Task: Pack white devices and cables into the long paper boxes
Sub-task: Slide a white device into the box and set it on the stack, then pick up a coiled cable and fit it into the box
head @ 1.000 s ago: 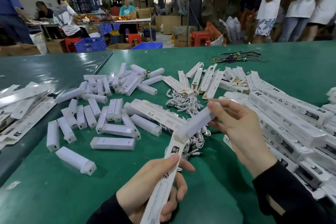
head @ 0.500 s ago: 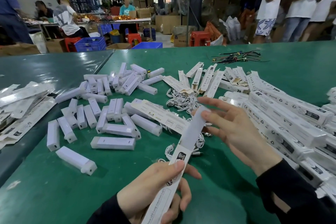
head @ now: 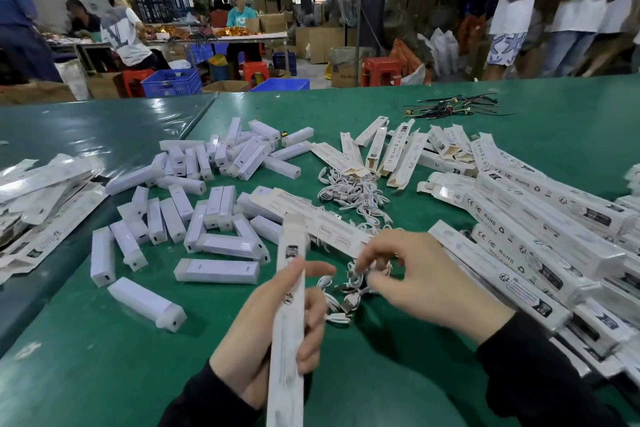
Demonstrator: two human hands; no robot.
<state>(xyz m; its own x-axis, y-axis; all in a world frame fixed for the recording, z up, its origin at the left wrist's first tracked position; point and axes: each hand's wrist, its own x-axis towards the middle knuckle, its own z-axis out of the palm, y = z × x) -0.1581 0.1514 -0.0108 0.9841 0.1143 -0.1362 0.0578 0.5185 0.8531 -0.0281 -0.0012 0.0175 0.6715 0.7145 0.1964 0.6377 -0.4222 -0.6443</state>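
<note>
The left hand [head: 277,333] grips a long white printed paper box [head: 289,315], thumb on top and fingers curled beneath; the box points away from the person, its far end open with a white device's tip showing at the mouth [head: 294,220]. The right hand [head: 412,279] reaches down with fingers curled among a tangle of white coiled cables [head: 349,288] on the green table [head: 114,367]; whether it pinches one I cannot tell. Loose white rectangular plastic devices [head: 194,211] lie scattered left of the box, the nearest one [head: 147,304] well apart from the left hand; bare green surface lies between them and toward the near edge. Stacked filled paper boxes [head: 540,218] crowd the right side, touching each other, just beside the right wrist. Flat unfolded cartons [head: 45,204] overhang the seam at far left; opened empty boxes [head: 391,152] sit beyond the cables.
</note>
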